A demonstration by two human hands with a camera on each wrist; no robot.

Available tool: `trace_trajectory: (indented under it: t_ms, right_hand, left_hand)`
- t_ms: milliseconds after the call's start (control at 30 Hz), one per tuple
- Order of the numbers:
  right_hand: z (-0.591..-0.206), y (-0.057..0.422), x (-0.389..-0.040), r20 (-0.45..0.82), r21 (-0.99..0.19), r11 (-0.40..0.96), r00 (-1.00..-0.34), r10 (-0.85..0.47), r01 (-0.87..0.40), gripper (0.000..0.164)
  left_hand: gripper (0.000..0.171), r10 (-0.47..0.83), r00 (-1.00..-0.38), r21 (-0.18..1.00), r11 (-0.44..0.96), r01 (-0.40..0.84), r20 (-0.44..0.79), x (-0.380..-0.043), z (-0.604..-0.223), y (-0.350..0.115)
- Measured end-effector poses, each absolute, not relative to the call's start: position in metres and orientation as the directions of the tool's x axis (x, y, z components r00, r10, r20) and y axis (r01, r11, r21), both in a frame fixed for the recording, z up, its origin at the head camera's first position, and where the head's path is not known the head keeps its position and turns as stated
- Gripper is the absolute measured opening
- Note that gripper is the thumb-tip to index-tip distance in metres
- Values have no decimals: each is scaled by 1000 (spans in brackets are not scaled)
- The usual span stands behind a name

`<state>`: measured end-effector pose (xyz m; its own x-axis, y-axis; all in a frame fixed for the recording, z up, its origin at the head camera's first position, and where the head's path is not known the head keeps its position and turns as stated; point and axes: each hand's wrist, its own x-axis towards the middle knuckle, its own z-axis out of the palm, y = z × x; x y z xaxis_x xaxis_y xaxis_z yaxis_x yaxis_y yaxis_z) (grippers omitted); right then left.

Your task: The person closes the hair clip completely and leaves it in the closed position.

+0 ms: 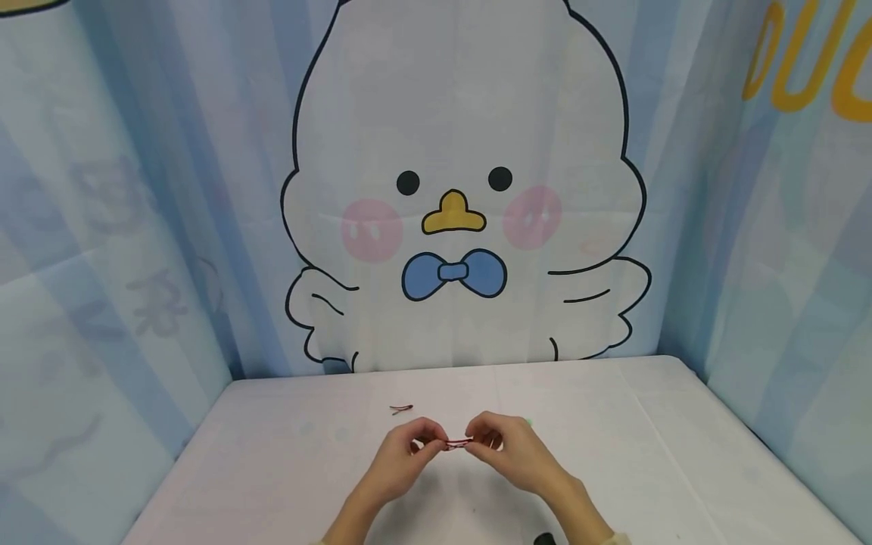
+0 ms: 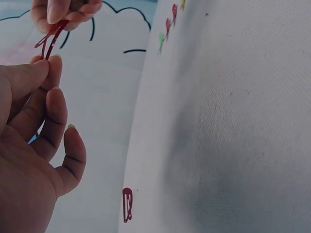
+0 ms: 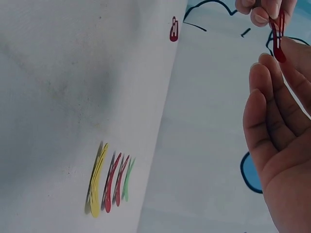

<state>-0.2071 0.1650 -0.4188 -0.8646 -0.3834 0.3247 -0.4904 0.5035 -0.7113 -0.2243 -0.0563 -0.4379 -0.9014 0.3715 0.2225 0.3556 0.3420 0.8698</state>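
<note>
Both hands meet over the table at a red snap hair clip (image 1: 459,443), held up off the surface. The left hand (image 1: 400,460) pinches its narrow end between thumb and index finger. At the rounded end, the right hand (image 1: 519,453) grips with thumb and index finger, its other fingers loosely bent in the right wrist view. The clip's frame and inner tongue stand apart in the left wrist view. Behind the left hand, another red hair clip (image 2: 127,205) lies on the table.
On the right wrist's side of the white table (image 1: 613,424) lie a yellow clip (image 3: 99,182), two red clips and a green clip (image 3: 128,179) in a row. A dark object (image 1: 544,539) shows at the near edge. Printed curtains (image 1: 463,113) surround the table.
</note>
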Motion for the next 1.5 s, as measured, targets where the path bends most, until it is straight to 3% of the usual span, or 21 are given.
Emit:
trace_trajectory:
  t_ms: [433,700,1200,1500]
  right_hand:
    - [-422,164,-202,348,-713,494,-862,-367,-498,5]
    - [-426,167,-202,396,-710,467,-847,-355,-527,6]
    - [-429,166,-204,454,-713,409,-820,-349,-569,5]
    - [-430,162,-207,458,-698,442,-826,-329,-563,10]
  left_hand:
    - [4,385,-893,869,329,369,233,-221,-437,-56]
    - [14,408,-884,878,306,368,228,-218,-438,-57]
    - [5,333,-908,870,331,366,255,-220,-441,-51]
    - [4,266,-924,858,365,362,277,-219,-439,-48]
